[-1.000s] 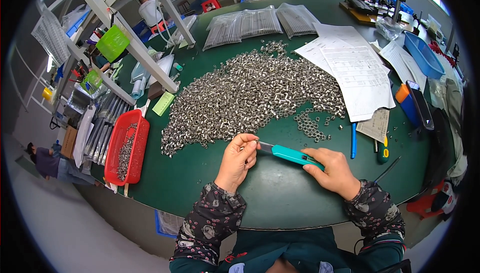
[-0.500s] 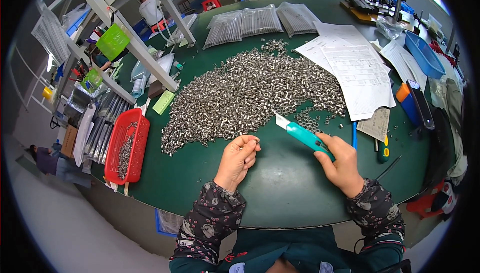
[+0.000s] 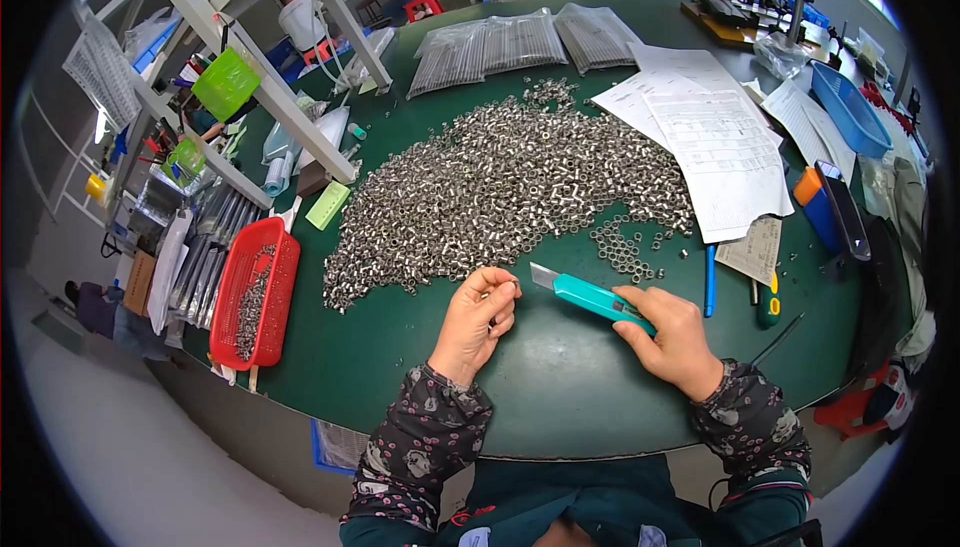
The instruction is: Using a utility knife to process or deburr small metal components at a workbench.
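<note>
My right hand [image 3: 674, 335] grips a teal utility knife [image 3: 598, 300]. Its bare blade points left and slightly up, with the tip a short way from the fingers of my other hand. Those fingers, on my left hand [image 3: 477, 317], are pinched together around a small metal piece that barely shows at the fingertips. Both hands are just above the green tabletop. Beyond them spreads a wide heap of small metal rings [image 3: 480, 192]. Several loose rings [image 3: 618, 247] lie flat at the heap's right front edge.
To the left stands a red basket [image 3: 284, 287] part filled with metal pieces. Bags of thin rods [image 3: 520, 42] lie behind the heap. Papers [image 3: 725, 162], a blue pen [image 3: 710, 280], a yellow-green handled tool [image 3: 768, 302] and a phone [image 3: 843, 212] occupy the right side.
My right hand has lowered the knife and brought it left, so the blade is nearer my left fingertips and lies flatter. The left hand has hardly moved.
</note>
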The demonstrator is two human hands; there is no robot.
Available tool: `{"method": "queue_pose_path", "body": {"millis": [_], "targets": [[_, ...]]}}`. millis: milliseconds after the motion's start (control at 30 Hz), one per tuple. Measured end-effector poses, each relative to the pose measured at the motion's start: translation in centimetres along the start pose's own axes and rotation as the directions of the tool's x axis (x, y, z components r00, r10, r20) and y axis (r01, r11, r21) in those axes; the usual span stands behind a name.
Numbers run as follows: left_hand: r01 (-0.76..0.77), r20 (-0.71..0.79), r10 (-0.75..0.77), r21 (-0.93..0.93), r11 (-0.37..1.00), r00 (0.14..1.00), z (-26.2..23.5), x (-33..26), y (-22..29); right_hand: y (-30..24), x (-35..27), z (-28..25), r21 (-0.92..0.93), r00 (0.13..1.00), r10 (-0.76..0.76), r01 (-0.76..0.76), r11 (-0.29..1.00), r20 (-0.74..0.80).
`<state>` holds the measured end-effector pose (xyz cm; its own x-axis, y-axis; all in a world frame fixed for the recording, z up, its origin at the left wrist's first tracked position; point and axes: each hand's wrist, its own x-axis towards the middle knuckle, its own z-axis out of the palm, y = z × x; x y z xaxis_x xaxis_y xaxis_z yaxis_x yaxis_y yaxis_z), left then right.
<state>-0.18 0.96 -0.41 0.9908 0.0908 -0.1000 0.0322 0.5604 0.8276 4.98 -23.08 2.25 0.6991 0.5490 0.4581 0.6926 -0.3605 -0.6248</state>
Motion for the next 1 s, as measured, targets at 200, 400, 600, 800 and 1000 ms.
{"method": "queue_pose_path", "body": {"millis": [200, 400, 600, 800, 1000], "targets": [[0.01, -0.06, -0.01, 0.001, 1.0, 0.998, 0.48, 0.09, 0.21, -0.08, 0.0, -0.12, 0.001, 1.0, 0.005, -0.005, 1.0, 0.023], [-0.005, -0.073, 0.005, -0.001, 1.0, 0.997, 0.55, 0.0, 0.24, -0.16, -0.01, -0.14, 0.005, 0.999, 0.007, -0.008, 1.0, 0.046], [-0.018, -0.062, 0.019, 0.007, 1.0, 0.998, 0.39, 0.2, -0.02, 0.25, -0.06, 0.09, 0.042, 0.996, -0.006, 0.002, 0.999, 0.088], [-0.034, -0.022, 0.037, 0.104, 0.994, 0.999, 0.39, 0.0, -0.06, 0.1, 0.0, -0.13, 0.037, 0.992, 0.001, -0.005, 0.999, 0.129], [-0.048, -0.069, 0.054, 0.078, 0.996, 0.996, 0.49, -0.13, -0.01, 0.43, -0.02, -0.18, 0.06, 0.998, 0.018, -0.014, 0.998, -0.065]]}}
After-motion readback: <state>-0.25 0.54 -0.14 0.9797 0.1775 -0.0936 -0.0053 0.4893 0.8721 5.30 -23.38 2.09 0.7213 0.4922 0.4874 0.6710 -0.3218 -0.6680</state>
